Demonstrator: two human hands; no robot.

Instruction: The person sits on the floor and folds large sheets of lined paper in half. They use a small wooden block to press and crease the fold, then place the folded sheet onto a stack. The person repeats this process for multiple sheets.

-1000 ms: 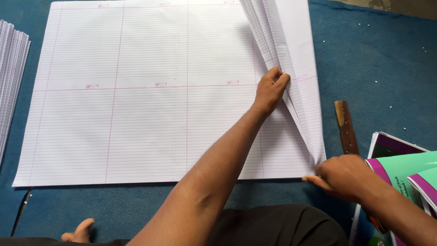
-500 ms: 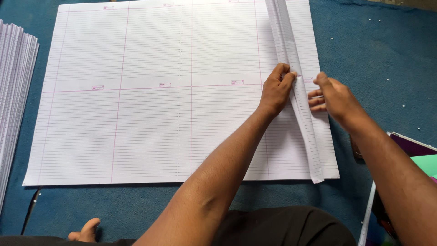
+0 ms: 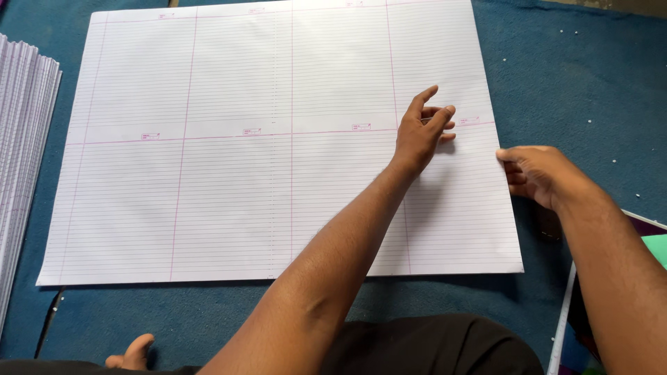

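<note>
At the bottom edge of the frame lay the person's dark-clothed lap [image 3: 431,344], with bare toes [image 3: 130,351] showing at lower left beside a thin dark tool [image 3: 48,321] on the blue carpet [image 3: 590,76]. At lower right, the corner of a green and purple booklet [image 3: 656,246] and a pale straight strip [image 3: 561,316], possibly a ruler, poked into view, though too little showed to be sure.

The right hand [image 3: 538,173] sat at the right edge of the large ruled sheet [image 3: 229,180], at mid height of the frame. Its fingers were curled loosely inward, their tips touching the paper's edge; whether they pinched it could not be told from this angle.

The left arm crossed up from the bottom centre, and the left hand [image 3: 420,132] rested on the right part of the sheet, just beside the pink horizontal line. Its fingers were spread and lightly bent, forefinger raised, holding nothing.

The sheet lay flat and unfolded across the middle and top of the frame, divided by pink lines into panels. A stack of similar white sheets [image 3: 21,167] lay along the left edge.
</note>
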